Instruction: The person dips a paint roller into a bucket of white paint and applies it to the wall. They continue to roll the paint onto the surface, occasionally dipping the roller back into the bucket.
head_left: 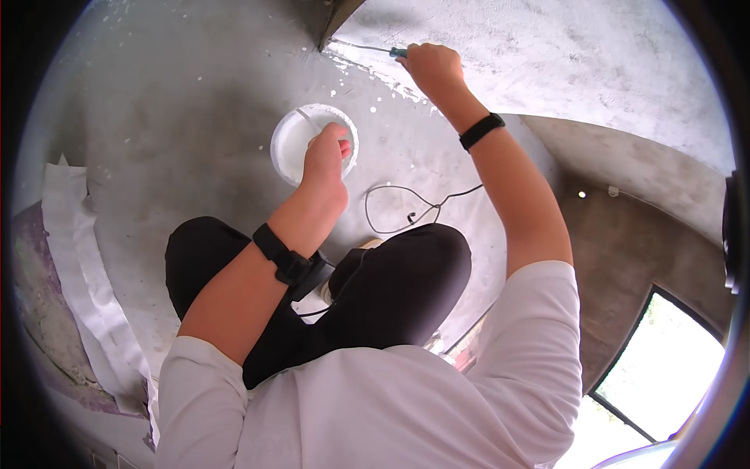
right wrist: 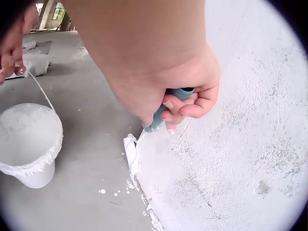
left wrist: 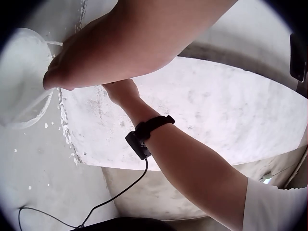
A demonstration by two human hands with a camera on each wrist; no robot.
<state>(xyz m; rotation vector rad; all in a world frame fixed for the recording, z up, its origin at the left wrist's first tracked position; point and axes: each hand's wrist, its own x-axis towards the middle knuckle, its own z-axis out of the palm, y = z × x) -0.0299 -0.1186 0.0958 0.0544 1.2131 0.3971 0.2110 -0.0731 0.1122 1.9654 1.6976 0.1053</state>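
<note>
The left hand (head_left: 326, 156) holds a white bucket (head_left: 291, 148) by its thin handle (right wrist: 42, 91), fingers curled; white paint coats the rim. In the right wrist view the right hand (right wrist: 178, 91) grips the teal handle (right wrist: 158, 118) of a tool whose white-coated roller head (right wrist: 131, 153) lies along the seam between wall and floor. The head view shows the right hand (head_left: 434, 69) up at the base of the white wall (head_left: 562, 62), beyond the bucket and to its right.
White paint spots dot the grey floor (head_left: 195, 117). A looped black cable (head_left: 402, 187) lies near the knees. White sheeting (head_left: 86, 273) stretches along the left. A corner edge (head_left: 337, 22) stands at the top, a window (head_left: 664, 367) at the lower right.
</note>
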